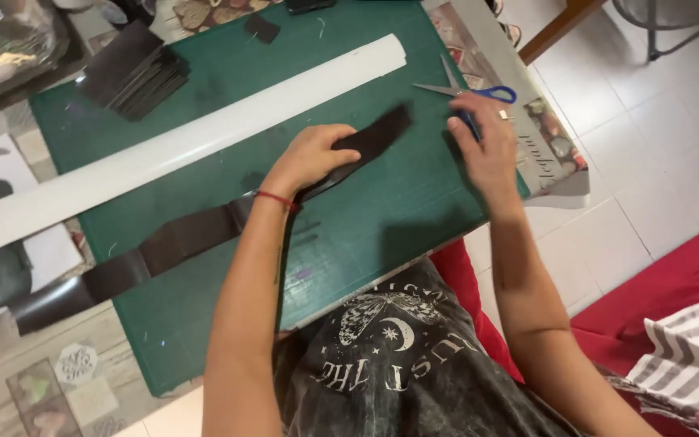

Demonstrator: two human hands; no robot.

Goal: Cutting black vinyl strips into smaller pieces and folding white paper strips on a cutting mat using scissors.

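Note:
My left hand (313,158) rests flat on a long dark brown leather strip (180,239) that runs diagonally across the green cutting mat (382,218); its fingers press the strip's far end. My right hand (487,146) hovers at the mat's right edge, fingers curled around a small dark blue tool, just below blue-handled scissors (471,91). A long white ruler-like bar (196,133) lies across the mat above the strip.
A stack of dark cut leather pieces (135,77) sits at the mat's far left corner. A small dark scrap (262,29) lies near the top edge. A patterned cloth (544,137) covers the table's right side. Red fabric and tiled floor are to the right.

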